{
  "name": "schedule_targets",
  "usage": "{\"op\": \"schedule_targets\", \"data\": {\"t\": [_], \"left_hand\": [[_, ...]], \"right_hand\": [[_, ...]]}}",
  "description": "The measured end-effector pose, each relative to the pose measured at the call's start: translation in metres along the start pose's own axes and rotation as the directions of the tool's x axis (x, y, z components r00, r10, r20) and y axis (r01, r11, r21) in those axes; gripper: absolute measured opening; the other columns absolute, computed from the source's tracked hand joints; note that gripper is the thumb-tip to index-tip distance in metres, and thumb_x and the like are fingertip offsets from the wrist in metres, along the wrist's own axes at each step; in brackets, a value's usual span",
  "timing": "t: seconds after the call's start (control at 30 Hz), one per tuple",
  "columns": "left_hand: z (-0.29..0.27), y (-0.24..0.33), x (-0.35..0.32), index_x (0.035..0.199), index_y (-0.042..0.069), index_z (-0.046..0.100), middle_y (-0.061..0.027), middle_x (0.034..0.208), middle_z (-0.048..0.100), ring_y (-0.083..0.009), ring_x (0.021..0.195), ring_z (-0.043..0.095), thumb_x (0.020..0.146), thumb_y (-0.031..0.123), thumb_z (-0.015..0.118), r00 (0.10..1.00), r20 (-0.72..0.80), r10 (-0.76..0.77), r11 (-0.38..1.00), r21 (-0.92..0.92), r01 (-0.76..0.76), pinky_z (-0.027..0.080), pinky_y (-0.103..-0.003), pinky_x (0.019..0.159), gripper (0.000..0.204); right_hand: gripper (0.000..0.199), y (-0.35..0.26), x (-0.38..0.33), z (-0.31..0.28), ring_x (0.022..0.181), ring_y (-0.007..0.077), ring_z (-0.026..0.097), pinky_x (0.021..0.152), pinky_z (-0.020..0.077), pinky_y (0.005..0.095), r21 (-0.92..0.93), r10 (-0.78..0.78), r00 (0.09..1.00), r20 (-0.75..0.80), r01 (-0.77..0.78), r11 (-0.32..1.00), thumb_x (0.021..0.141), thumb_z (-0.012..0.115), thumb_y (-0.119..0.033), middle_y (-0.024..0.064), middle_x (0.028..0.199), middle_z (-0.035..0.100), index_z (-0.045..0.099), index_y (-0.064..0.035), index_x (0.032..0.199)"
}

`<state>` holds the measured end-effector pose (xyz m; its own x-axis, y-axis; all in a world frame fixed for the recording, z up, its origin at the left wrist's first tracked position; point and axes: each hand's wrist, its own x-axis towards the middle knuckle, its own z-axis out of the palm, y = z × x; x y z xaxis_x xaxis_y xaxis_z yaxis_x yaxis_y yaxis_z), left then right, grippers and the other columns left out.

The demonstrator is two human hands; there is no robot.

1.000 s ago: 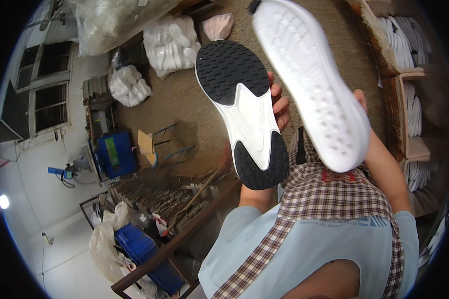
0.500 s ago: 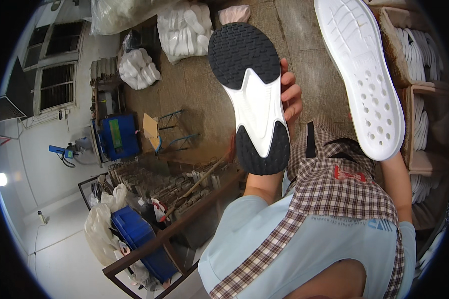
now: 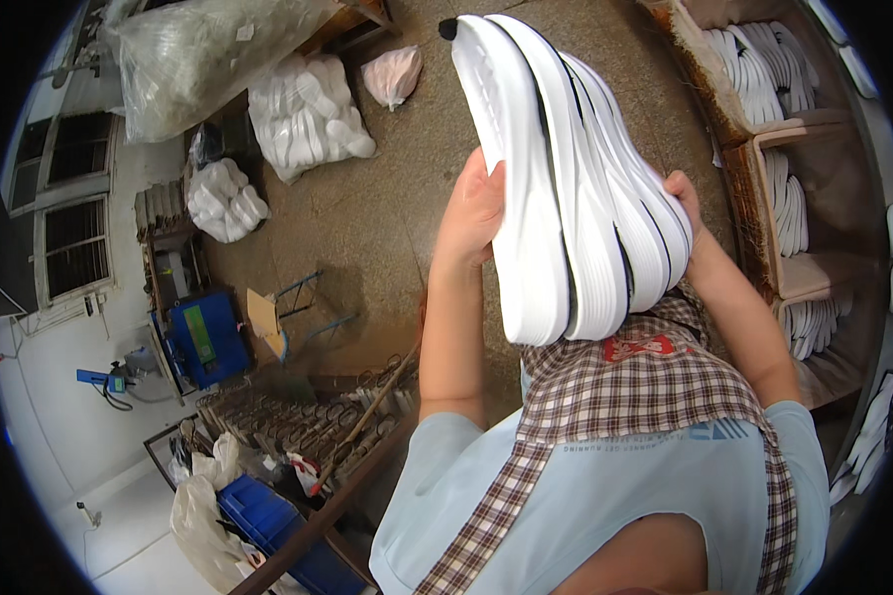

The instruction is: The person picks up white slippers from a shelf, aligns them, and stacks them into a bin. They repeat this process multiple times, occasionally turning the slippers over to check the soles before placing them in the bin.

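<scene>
A stack of white shoe soles (image 3: 587,188) is held up in front of my chest, several standing on edge side by side. Thin black lines of their undersides show between them, and a black tip shows at the far left end. My left hand (image 3: 473,210) grips the left side of the stack, thumb on the outer sole and the other fingers mostly hidden. On the right side, my right hand (image 3: 687,201) is closed on the stack near its heel end, most of its fingers out of sight behind the soles.
At right stand padded compartments (image 3: 764,213) with more white soles. Clear bags of white soles (image 3: 313,114) and a pink bag (image 3: 392,76) lie on the floor, far left. A rusty metal rack (image 3: 298,421) and a blue bin (image 3: 263,511) stand near left.
The patterned black-and-white underside and the separate white sole, held apart before, are no longer shown that way; the soles are now together on edge between both hands. The view has shifted.
</scene>
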<state>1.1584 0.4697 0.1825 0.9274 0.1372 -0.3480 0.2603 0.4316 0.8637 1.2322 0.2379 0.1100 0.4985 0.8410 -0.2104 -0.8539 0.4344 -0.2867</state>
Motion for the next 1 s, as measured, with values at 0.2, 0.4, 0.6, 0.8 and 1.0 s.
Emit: {"op": "schedule_targets", "data": {"t": [0.2,0.4,0.6,0.8,1.0], "left_hand": [[-0.001,-0.010,-0.002,0.135,0.004,0.033,-0.0100,0.090,0.046,-0.0186,0.070,0.046,0.085,0.051,0.054,0.855,0.429,0.291,0.596,-0.781,0.189,0.045,-0.028,0.051,0.071],[0.004,-0.017,0.006,0.142,0.005,0.017,-0.0108,0.088,0.046,-0.0185,0.070,0.046,0.086,0.054,0.049,0.762,0.472,0.445,0.419,-0.861,0.288,0.046,-0.029,0.051,0.081],[0.009,-0.018,0.008,0.143,0.005,0.018,-0.0117,0.091,0.047,-0.0188,0.071,0.047,0.086,0.050,0.051,0.756,0.482,0.442,0.393,-0.862,0.320,0.047,-0.029,0.051,0.080],[0.016,-0.013,0.014,0.143,0.005,0.019,-0.0137,0.098,0.050,-0.0207,0.079,0.050,0.088,0.045,0.052,0.676,0.544,0.497,0.421,-0.832,0.360,0.048,-0.029,0.053,0.076],[0.012,-0.025,0.010,0.137,0.003,0.034,-0.0177,0.129,0.046,-0.0268,0.109,0.055,0.091,0.023,0.053,0.982,0.186,-0.010,0.763,-0.633,0.128,0.053,-0.035,0.079,0.053]], "right_hand": [[0.065,0.003,-0.015,0.013,0.082,0.0375,0.067,0.056,0.0607,0.0435,0.277,0.053,0.995,-0.081,-0.028,0.960,0.070,0.051,-0.028,0.0289,0.104,0.060,0.048,0.0073,0.125],[0.076,-0.006,-0.030,0.019,0.087,0.0385,0.065,0.066,0.0576,0.0506,0.276,0.009,0.979,-0.202,0.048,0.960,0.066,0.056,-0.032,0.0299,0.113,0.056,0.043,0.0049,0.131],[0.081,-0.015,-0.035,-0.005,0.100,0.0324,0.062,0.079,0.0547,0.0483,0.077,-0.036,0.999,-0.040,0.039,0.996,0.074,0.063,-0.052,0.0208,0.123,0.054,0.039,-0.0044,0.136],[0.081,-0.011,-0.034,0.003,0.093,0.0372,0.064,0.070,0.0566,0.0491,0.213,-0.035,0.993,-0.110,0.058,0.975,0.068,0.058,-0.039,0.0281,0.117,0.054,0.038,0.0033,0.134],[0.077,-0.024,-0.028,0.007,0.103,0.0362,0.059,0.082,0.0548,0.0461,-0.021,-0.108,0.988,-0.111,0.107,0.994,0.067,0.053,-0.026,0.0266,0.124,0.049,0.032,0.0013,0.136]]}}
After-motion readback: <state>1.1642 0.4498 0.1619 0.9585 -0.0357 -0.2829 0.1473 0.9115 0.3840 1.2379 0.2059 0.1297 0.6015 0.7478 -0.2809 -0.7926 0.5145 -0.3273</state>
